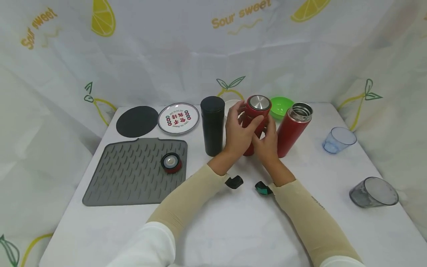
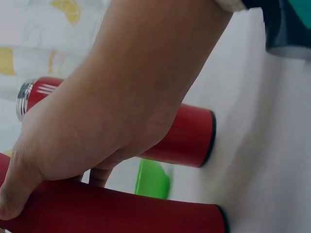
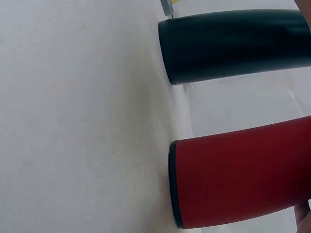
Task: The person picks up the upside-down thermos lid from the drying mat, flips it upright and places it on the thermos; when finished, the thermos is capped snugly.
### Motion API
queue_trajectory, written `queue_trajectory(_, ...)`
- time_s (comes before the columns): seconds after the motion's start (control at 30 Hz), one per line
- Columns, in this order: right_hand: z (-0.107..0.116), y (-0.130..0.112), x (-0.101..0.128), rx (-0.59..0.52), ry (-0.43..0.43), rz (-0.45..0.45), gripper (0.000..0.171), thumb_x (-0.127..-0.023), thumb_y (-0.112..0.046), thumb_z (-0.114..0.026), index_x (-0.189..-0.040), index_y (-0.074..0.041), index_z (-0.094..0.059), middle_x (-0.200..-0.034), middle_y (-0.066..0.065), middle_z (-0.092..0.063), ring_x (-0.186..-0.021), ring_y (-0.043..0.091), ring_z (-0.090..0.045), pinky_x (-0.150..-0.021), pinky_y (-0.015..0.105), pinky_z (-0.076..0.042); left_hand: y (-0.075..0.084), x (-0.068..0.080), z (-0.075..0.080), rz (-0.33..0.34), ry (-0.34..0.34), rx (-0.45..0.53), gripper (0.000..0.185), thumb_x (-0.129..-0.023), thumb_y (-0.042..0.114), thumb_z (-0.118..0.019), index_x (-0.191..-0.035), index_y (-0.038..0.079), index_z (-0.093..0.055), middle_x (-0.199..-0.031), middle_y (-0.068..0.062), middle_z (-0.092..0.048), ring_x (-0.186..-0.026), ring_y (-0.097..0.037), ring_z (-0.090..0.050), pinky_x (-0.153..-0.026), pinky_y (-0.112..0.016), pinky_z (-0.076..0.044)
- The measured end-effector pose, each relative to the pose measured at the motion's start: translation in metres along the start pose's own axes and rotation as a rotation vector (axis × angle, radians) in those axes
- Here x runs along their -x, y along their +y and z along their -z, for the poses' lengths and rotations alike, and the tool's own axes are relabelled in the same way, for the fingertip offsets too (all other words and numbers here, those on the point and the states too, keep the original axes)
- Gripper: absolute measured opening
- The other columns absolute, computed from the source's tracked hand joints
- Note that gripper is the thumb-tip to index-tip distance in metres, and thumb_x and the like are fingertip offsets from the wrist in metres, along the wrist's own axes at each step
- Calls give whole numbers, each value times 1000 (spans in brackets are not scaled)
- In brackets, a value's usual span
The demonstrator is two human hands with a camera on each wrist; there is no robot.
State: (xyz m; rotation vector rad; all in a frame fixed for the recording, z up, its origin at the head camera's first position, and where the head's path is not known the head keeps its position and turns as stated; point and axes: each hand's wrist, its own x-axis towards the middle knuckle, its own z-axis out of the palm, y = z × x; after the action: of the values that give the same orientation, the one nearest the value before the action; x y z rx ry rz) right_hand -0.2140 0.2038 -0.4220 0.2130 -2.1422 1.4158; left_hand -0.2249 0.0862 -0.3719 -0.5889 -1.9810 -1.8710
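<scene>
White sleeves [image 1: 150,246] and beige forearm covers [image 1: 188,200] of a person are nearest, reaching forward over the table [image 1: 240,233], which has a white cloth. Behind it hangs a large white curtain [image 1: 166,70] with yellow and orange prints. On the left side of the table lies a grey ribbed rectangular mat [image 1: 130,187]. Far in the middle stands a matte black cylindrical bottle [image 1: 212,128]; more to the right stands a red cylindrical bottle with uncovered steel mouth [image 1: 292,135]. Between these two is a red cylindrical bottle with a steel-topped cap [image 3: 245,174], upright. Left hand [image 1: 238,133] has its fingers curled around the upper part of this capped bottle; I cannot tell if the thumb touches the cap. Right hand [image 1: 268,145] grips it lower, from the right, also with bent fingers. Far left lie a flat black disc [image 1: 137,121] and, just beside it, a round white plate with red print [image 1: 178,118]. On the right are a clear grey cup [image 1: 368,194] and, farther, a clear bluish cup [image 1: 337,141]. One bright green bowl [image 1: 281,106] sits behind the red bottles. Smallest is a round red-and-black lid [image 1: 171,163], resting on the mat's right part.
</scene>
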Motion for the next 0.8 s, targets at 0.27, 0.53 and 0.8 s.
queue_trajectory(0.27,-3,2,1,-23,18,32,61,-89,-11,-65,-144,-14,-38,-136,4,-47,-120,16,-47,-99,38,-42,10,-2,-2,12,-68,-80,78,-89,35,-69,-150,10,-28,-141,-3,-45,-128,-7,-41,-100,-32,-43)
queue_trajectory(0.53,-5,4,2,-16,13,58,56,-87,-6,-65,-137,-8,-40,-126,10,-49,-107,20,-48,-88,38,-44,13,-24,-11,163,-77,-156,90,-75,42,-82,-144,19,-30,-124,2,-56,-106,-7,-54,-81,-23,-52)
queue_trajectory(0.8,-2,2,0,30,3,57,61,-89,-20,-66,-143,-14,-37,-132,8,-48,-118,20,-47,-96,43,-43,11,-21,-5,68,-13,-147,72,-76,35,-82,-132,9,-45,-123,0,-48,-112,-7,-47,-84,-21,-49)
